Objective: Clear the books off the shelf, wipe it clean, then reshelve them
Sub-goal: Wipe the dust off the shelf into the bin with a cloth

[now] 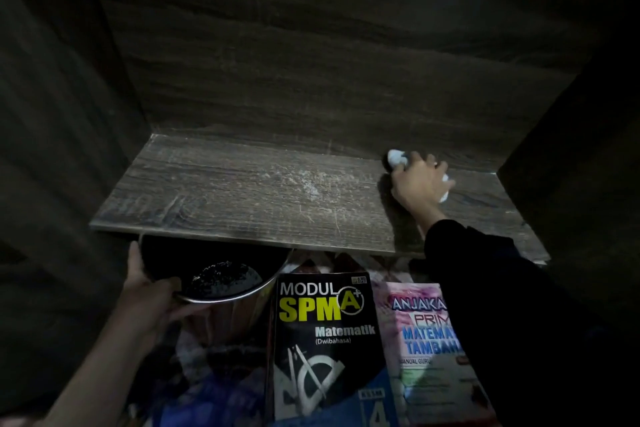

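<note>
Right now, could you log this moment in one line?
wiping; right hand: white wad on shelf; left hand: holds metal bin; books: off shelf

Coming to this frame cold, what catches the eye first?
The bright spot is the right hand gripping a white wad at the back right of the dark wooden shelf, with a pale dust patch mid-board. Below the front edge lie a black Matematik book and a pink book side by side, covers up. To their left, the left hand holds the rim of a metal bin.

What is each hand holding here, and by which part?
The left hand grips the metal bin by its rim; the right hand clutches a crumpled white wipe around its middle.
</note>
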